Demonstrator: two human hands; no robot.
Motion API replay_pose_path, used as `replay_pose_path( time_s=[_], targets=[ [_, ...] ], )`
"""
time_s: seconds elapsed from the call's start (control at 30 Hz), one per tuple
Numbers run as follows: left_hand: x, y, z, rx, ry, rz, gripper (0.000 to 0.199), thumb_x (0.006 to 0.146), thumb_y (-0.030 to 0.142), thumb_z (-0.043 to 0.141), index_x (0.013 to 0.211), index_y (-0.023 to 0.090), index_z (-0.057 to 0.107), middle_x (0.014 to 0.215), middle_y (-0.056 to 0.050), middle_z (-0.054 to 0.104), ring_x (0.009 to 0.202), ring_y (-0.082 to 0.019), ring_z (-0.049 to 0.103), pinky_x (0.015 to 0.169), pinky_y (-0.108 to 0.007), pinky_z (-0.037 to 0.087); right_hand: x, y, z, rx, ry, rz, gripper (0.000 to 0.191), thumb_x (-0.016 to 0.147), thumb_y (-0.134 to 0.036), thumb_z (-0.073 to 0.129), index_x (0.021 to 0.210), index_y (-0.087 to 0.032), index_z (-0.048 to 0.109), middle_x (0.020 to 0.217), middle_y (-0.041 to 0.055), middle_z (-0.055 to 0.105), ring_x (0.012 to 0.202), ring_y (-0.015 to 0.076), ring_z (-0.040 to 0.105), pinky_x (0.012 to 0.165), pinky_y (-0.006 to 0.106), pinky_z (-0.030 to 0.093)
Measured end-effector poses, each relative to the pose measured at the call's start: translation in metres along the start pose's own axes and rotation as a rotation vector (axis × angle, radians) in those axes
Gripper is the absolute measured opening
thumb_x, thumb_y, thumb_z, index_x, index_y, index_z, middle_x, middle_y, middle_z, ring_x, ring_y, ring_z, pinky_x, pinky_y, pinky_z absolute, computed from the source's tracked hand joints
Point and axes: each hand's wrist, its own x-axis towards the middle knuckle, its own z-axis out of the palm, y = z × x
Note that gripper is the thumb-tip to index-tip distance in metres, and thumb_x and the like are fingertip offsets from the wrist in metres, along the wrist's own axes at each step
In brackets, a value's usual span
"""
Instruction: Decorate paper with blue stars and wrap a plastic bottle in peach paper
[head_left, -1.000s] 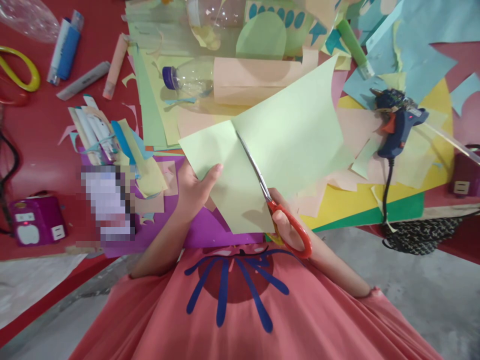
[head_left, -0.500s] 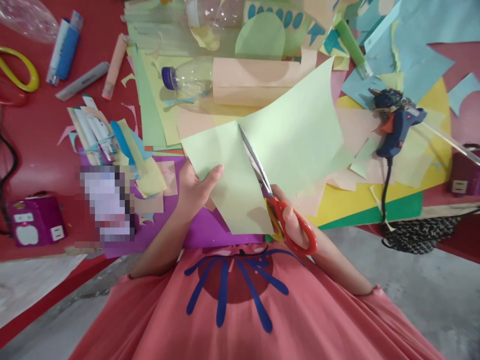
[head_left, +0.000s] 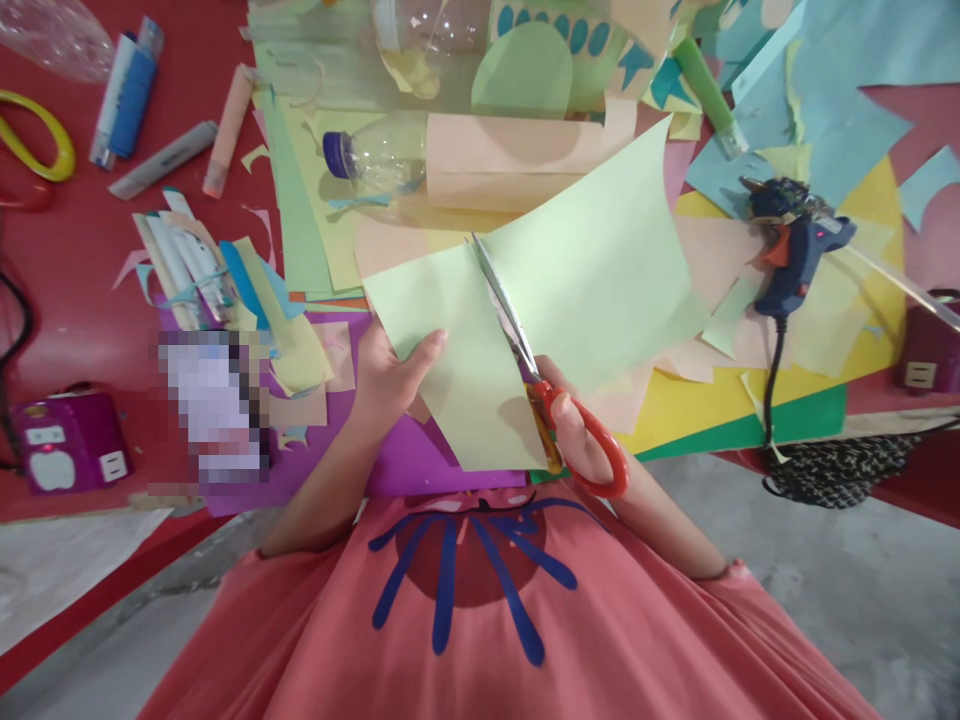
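Observation:
A pale green sheet of paper [head_left: 600, 270] is held up over the table, cut nearly through from its lower edge to its upper edge. My left hand [head_left: 394, 375] grips the left piece, thumb on top and fingers hidden underneath. In my right hand [head_left: 574, 430] are scissors [head_left: 589, 440] with one red and one yellow handle. Their blades lie along the cut, and the tips poke just past the paper's upper edge. Behind the sheet, a clear plastic bottle [head_left: 386, 155] with a dark blue cap lies on its side, wrapped in peach paper [head_left: 510, 160].
A glue gun [head_left: 795, 250] with a cable lies at the right on yellow paper [head_left: 885, 250]. Markers [head_left: 135, 95], a bundle of pens [head_left: 187, 260], a purple box with sockets [head_left: 71, 440] and a blurred-out phone-shaped item [head_left: 214, 405] lie left. Paper scraps surround the work.
The scissors have moved up and slightly left along the cut, their tips now beyond the paper's upper edge. My left hand stays in place on the paper.

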Motion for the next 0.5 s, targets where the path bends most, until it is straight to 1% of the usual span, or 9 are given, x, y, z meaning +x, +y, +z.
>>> replay_pose_path(
  time_s=[0.1,0.17,0.33,0.43,0.5],
  targets=[
    [-0.0002,-0.0003,0.0004,-0.016,0.022,-0.011,0.035,0.065,0.041,0.075,0.088,0.020,0.060,0.089,-0.007,0.076,0.080,-0.022,0.074,0.067,-0.031,0.062,0.0013,-0.0045,0.0000,0.078,0.021,0.009,0.059,0.088,-0.080,0.028,0.099,-0.025,0.048,0.073,-0.0018,0.041,0.061,0.0156,0.041,0.056,0.031,0.040],
    [-0.0002,-0.0001,0.0007,-0.021,0.033,-0.016,0.033,0.064,0.039,0.075,0.087,0.020,0.060,0.089,-0.006,0.077,0.080,-0.022,0.074,0.067,-0.029,0.062,0.0022,-0.0058,0.0004,0.094,0.028,0.006,0.058,0.088,-0.080,0.031,0.097,-0.025,0.047,0.071,-0.0023,0.040,0.060,0.0150,0.039,0.054,0.031,0.037],
    [0.0007,0.0034,0.0010,-0.038,0.050,-0.027,0.032,0.062,0.038,0.075,0.082,0.020,0.058,0.086,-0.005,0.077,0.077,-0.020,0.074,0.065,-0.027,0.061,0.0029,-0.0073,0.0020,0.154,0.022,0.029,0.061,0.083,-0.084,0.034,0.092,-0.025,0.045,0.062,-0.0059,0.035,0.049,0.0113,0.033,0.044,0.028,0.027],
    [0.0010,0.0041,-0.0002,-0.016,0.038,-0.019,0.031,0.064,0.038,0.075,0.085,0.020,0.061,0.089,-0.005,0.077,0.079,-0.021,0.074,0.068,-0.029,0.062,0.0025,-0.0078,0.0032,0.187,0.018,0.053,0.062,0.082,-0.085,0.036,0.093,-0.025,0.045,0.054,-0.0083,0.034,0.042,0.0104,0.032,0.038,0.027,0.025],
    [0.0013,0.0033,-0.0019,-0.002,0.026,-0.001,0.032,0.066,0.039,0.074,0.088,0.019,0.063,0.089,-0.006,0.077,0.079,-0.022,0.074,0.068,-0.031,0.062,0.0027,-0.0061,0.0049,0.218,0.008,0.066,0.061,0.082,-0.085,0.038,0.095,-0.025,0.044,0.050,-0.0099,0.033,0.039,0.0100,0.032,0.036,0.026,0.024]
  ],
)
